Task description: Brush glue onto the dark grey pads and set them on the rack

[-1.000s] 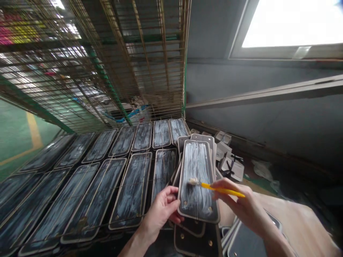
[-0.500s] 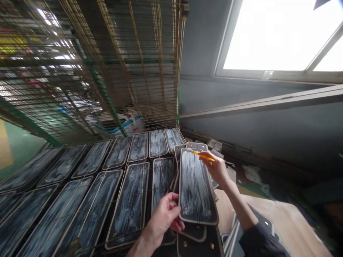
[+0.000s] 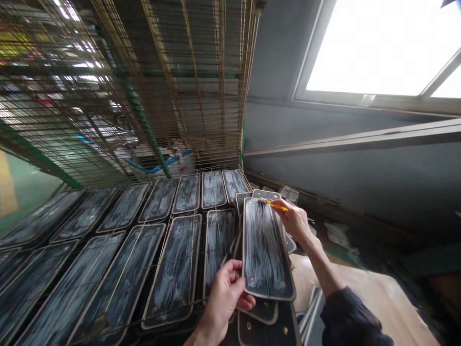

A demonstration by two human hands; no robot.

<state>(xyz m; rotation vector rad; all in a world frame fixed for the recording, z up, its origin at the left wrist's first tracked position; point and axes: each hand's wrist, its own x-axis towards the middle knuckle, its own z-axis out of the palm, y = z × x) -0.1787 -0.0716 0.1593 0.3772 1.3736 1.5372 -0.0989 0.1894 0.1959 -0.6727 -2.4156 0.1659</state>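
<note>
My left hand pinches the lower left edge of a black rectangular panel with rounded corners, a pale rim and small metal eyelets. White streaks of a wet-looking coating run along the panel's length. In my right hand is a yellow-handled brush, its tip touching the panel near the far end. Beneath this panel lie more dark panels in a stack, with eyelets showing. To the left, rows of similar streaked panels lie on a wire rack.
Upright wire rack shelves with green frames rise at the far left. A grey wall with a bright window stands on the right. A tan board lies at the lower right, with grey panels beside it.
The brush tip has moved a little to the right across the panel's far end. My left hand still grips the panel's edge; the view has shifted slightly.
</note>
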